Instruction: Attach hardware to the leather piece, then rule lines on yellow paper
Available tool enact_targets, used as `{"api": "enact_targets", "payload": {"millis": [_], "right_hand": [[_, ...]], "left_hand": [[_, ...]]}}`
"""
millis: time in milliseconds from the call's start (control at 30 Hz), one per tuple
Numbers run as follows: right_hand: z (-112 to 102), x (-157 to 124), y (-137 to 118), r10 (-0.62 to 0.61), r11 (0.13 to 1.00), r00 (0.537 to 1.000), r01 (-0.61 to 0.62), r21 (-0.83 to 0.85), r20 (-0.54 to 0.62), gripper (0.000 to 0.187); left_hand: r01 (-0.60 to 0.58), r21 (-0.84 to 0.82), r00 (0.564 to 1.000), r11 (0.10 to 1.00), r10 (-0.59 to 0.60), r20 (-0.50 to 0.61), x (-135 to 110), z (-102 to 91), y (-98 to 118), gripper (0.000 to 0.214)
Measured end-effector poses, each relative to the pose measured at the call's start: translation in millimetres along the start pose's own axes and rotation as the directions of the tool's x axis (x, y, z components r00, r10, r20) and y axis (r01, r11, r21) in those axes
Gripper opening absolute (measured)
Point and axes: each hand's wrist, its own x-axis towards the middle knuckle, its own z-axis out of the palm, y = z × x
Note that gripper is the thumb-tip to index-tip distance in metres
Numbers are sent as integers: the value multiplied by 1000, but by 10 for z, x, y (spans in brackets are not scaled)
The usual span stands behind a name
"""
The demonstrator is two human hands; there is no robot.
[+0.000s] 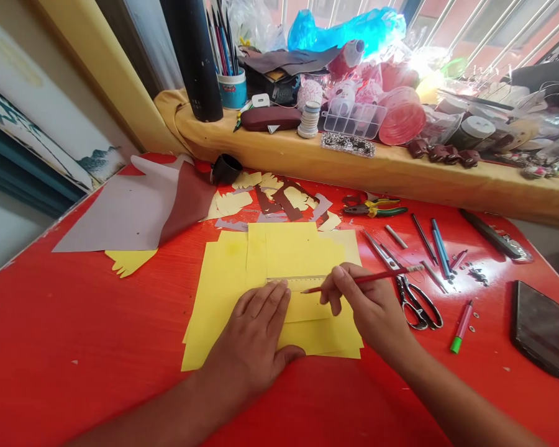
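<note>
**A:** Going from the left, what could slip here?

**B:** The left hand [249, 344] lies flat with its fingers spread, pinning the clear ruler [298, 284] to the layered yellow paper [217, 310] near the front middle of the red desk [56, 354]. If that pressure eased, the ruler could creep and throw a line off.

**A:** And the right hand [370, 304]?

**B:** It's closed narrowly on a red pencil [363, 279], the tip near the ruler's edge. Too much force could skid it or shift the loose sheets.

**A:** What's around them?

**B:** A brown sheet [186, 202] and cut scraps [284, 202] lie toward the back-left edge. The steel scissors [419, 307] sit just beside the right hand and could catch its wrist. Yellow-handled pliers [375, 210] lie behind them, and a phone [539, 329] lies near the right edge.
</note>
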Motion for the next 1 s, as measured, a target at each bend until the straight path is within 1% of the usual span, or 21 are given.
{"api": "enact_targets", "payload": {"millis": [133,267,400,500,633,767,867,1000], "right_hand": [[91,254,58,-27,1000,998,27,-11,-59,53],[199,367,192,-26,999,997,23,-42,-79,57],[263,371,316,2,1000,994,-2,1,-107,56],[267,365,355,36,999,995,-33,27,-98,56],[254,369,344,66,997,993,-64,32,-95,56],[248,379,329,70,997,992,-68,27,-105,56],[246,385,323,71,997,992,-68,27,-102,55],[240,389,325,71,997,993,-68,29,-94,54]], "left_hand": [[-6,11,1000,1000,6,-3,1,10,2,74],[-3,29,1000,1000,3,-13,6,-6,10,74],[-11,53,1000,999,11,-9,17,-41,14,75],[-14,57,1000,998,14,4,26,-62,14,74],[2,39,1000,999,-2,7,28,-70,9,73],[-5,28,1000,1000,5,2,25,-76,2,72],[-26,28,1000,999,26,17,30,-88,-6,74],[-12,3,1000,1000,12,-1,45,-94,-13,72]]}}
